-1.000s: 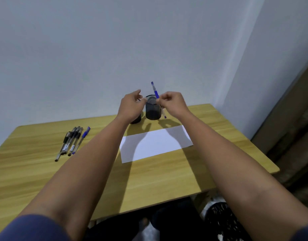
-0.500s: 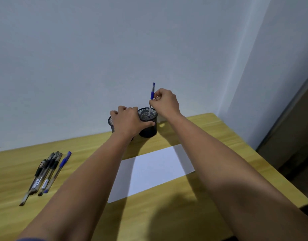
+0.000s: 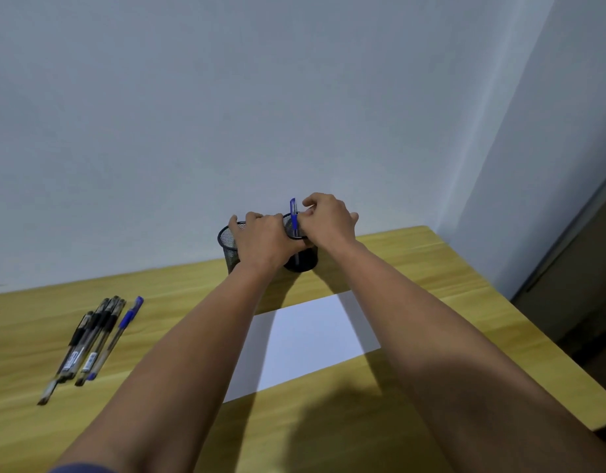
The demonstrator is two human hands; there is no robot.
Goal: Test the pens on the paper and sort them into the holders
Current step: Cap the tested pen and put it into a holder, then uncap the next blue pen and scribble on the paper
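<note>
Two black mesh holders stand at the table's far edge: the left holder (image 3: 226,238) and the right holder (image 3: 303,259). My left hand (image 3: 265,242) wraps around the right holder's near side. A blue pen (image 3: 293,216) stands upright inside the right holder, its cap sticking out above the rim. My right hand (image 3: 329,220) pinches that pen near its top. A white sheet of paper (image 3: 312,336) lies in the middle of the table, partly under my forearms. Several pens (image 3: 90,343), mostly black with one blue, lie in a row at the left.
The wooden table (image 3: 431,268) ends against a pale wall behind the holders. Its right edge drops off beside a dark floor area and a room corner.
My right hand has lowered the blue pen deeper into the right holder. My left hand has stayed on the holder. The view has tilted and moved closer.
</note>
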